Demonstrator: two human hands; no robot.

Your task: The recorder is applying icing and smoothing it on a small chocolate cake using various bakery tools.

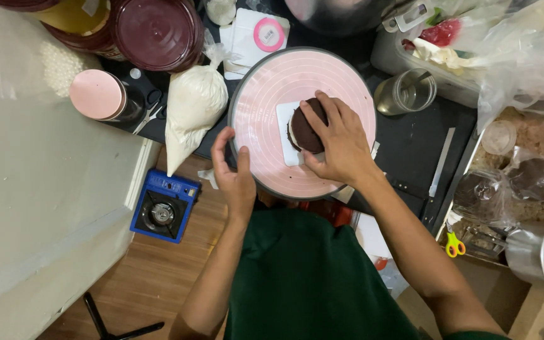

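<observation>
A small round dark chocolate cake (305,129) with a pale filling layer sits on a white square board (286,126) in the middle of a pink turntable (266,94). My right hand (341,141) lies on top of the cake, fingers spread over it. My left hand (234,173) grips the near left rim of the turntable, thumb and fingers pinching its edge.
A filled white piping bag (191,110) lies left of the turntable, with scissors (149,112) and a pink-lidded jar (99,96) beside it. A glass jar (405,93) and a long spatula (442,162) lie to the right. A blue camping stove (164,206) sits on the wooden floor.
</observation>
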